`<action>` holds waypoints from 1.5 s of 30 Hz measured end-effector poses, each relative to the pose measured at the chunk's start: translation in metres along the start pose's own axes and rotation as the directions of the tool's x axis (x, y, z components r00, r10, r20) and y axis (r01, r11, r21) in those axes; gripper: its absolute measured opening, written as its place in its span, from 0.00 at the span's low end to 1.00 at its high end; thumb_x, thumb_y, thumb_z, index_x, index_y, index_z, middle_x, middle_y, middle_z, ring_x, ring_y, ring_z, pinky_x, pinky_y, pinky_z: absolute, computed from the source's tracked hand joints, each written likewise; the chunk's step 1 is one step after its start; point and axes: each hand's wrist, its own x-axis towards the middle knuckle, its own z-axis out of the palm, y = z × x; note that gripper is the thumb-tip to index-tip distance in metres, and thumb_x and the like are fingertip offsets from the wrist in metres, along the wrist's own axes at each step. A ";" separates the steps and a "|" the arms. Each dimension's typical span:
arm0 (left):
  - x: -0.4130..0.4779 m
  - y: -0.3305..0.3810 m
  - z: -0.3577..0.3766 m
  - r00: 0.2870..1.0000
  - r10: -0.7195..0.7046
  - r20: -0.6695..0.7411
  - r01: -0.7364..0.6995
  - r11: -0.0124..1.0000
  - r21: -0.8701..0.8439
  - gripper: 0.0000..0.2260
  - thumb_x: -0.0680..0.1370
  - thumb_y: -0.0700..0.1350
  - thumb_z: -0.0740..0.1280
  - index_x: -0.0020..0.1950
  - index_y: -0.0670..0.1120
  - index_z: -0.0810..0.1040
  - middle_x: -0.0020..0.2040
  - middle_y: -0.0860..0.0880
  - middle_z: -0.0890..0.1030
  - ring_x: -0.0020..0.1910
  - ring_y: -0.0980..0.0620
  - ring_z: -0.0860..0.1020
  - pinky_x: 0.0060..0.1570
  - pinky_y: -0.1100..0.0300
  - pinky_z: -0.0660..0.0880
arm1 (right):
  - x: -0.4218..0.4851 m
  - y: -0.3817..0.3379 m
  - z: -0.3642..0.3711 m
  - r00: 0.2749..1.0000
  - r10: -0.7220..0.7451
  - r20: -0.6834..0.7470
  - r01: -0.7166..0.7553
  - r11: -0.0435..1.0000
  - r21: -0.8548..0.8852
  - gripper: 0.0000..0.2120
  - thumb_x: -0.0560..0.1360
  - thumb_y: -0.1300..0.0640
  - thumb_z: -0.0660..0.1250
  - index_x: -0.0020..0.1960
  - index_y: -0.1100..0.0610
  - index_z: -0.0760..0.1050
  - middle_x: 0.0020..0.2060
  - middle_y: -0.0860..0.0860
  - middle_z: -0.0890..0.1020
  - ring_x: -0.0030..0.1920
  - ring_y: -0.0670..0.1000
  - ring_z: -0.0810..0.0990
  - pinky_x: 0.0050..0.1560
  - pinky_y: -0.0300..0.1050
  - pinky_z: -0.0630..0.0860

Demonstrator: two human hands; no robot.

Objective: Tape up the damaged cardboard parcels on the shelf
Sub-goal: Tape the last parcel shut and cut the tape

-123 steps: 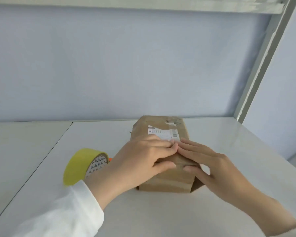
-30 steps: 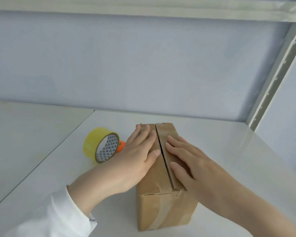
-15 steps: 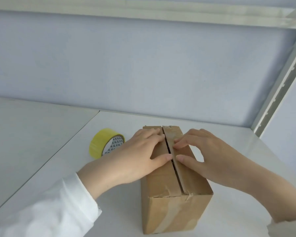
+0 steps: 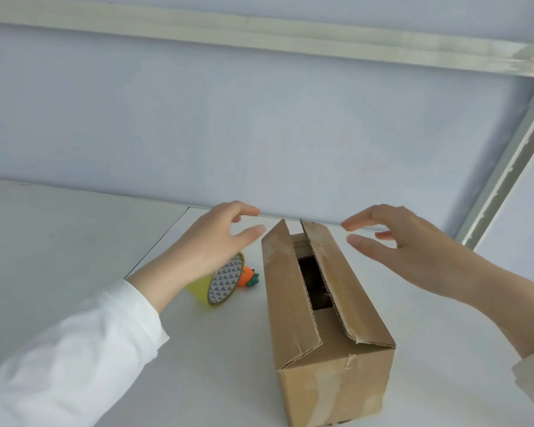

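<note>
- The left hand (image 4: 211, 241) hovers above the shelf (image 4: 74, 257), fingers loosely spread and holding nothing.
- Partly behind its wrist sits a yellow tape roll (image 4: 221, 283), tilted (a small orange carrot-shaped thing (image 4: 248, 276) lies just beside it).
- The cardboard parcel (image 4: 327, 334) stands mid-shelf, reaching toward the front edge, its top flaps parted over a dark gap.
- The right hand (image 4: 413, 251) hovers right of the parcel, fingers spread, touching nothing.

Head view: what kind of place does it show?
Probably a storage rack used for parcels: a white shelf board beside a perforated metal upright, a worn brown cardboard box, half open, and a yellow roll of tape.
</note>
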 end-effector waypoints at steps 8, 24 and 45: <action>0.022 -0.071 0.003 0.928 -0.357 0.103 0.368 0.921 -0.129 0.19 0.80 0.54 0.60 0.66 0.46 0.72 0.65 0.48 0.74 0.58 0.52 0.73 0.54 0.61 0.66 | 0.013 -0.048 0.009 0.999 0.000 0.045 0.002 1.000 -0.031 0.23 0.66 0.34 0.55 0.61 0.34 0.66 0.47 0.24 0.63 0.54 0.33 0.61 0.52 0.32 0.58; -0.059 -0.097 -0.025 0.920 -0.039 0.389 0.240 0.843 -0.482 0.41 0.57 0.54 0.69 0.70 0.59 0.63 0.62 0.57 0.75 0.62 0.66 0.71 0.58 0.65 0.72 | 0.065 -0.116 0.054 0.921 -0.011 0.389 0.146 0.936 -0.320 0.28 0.77 0.41 0.58 0.74 0.46 0.57 0.72 0.42 0.61 0.68 0.41 0.61 0.61 0.36 0.59; -0.016 0.014 -0.056 0.971 0.007 -0.240 -0.138 0.834 -0.535 0.07 0.72 0.49 0.71 0.39 0.47 0.77 0.36 0.53 0.83 0.38 0.56 0.80 0.46 0.57 0.74 | 0.051 -0.126 0.009 0.978 -0.116 -0.173 0.140 0.981 0.136 0.03 0.69 0.47 0.68 0.41 0.44 0.78 0.35 0.45 0.82 0.40 0.44 0.81 0.45 0.36 0.74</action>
